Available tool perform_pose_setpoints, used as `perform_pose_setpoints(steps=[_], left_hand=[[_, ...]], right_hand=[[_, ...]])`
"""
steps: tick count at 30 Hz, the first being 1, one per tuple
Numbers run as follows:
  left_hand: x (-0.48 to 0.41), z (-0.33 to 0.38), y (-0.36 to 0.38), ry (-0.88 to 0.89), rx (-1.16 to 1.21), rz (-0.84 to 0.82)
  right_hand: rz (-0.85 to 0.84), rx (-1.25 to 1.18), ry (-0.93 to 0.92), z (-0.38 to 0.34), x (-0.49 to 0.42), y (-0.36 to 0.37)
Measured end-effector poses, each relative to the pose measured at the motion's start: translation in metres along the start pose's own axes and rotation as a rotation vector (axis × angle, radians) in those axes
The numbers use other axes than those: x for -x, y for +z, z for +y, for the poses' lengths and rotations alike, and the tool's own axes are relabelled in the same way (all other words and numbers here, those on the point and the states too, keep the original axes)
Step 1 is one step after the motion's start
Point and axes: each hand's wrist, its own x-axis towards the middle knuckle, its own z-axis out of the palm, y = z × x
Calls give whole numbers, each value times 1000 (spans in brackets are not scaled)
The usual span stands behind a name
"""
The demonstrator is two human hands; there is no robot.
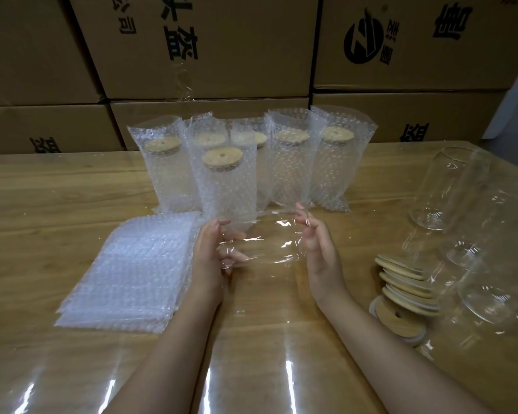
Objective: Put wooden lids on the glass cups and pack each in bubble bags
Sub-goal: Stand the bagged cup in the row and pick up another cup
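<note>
A clear glass cup (263, 239) lies sideways in the air above the table, between my two hands. My left hand (211, 258) grips one end, with its fingers curled round the glass. At the other end my right hand (319, 246) holds the cup with its fingertips on the glass. The cup has no lid on it. A pile of round wooden lids (404, 283) lies to the right of my right hand. A flat stack of bubble bags (132, 270) lies to the left of my left hand.
Several lidded cups in bubble bags (290, 165) stand upright in a group at the back of the wooden table (42, 198). Several bare glass cups (443, 189) stand at the right. Stacked cardboard boxes (207, 46) form a wall behind the table.
</note>
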Motion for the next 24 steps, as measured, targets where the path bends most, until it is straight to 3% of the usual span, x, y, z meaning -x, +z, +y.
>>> perform_pose_setpoints(steps=[13,24], left_hand=[[0,1,-2,72,148,39],[-3,-2,-2,123,-59,36]], right_hand=[[30,46,59,18,-5,-2],[99,-202,145,6,-9,-10]])
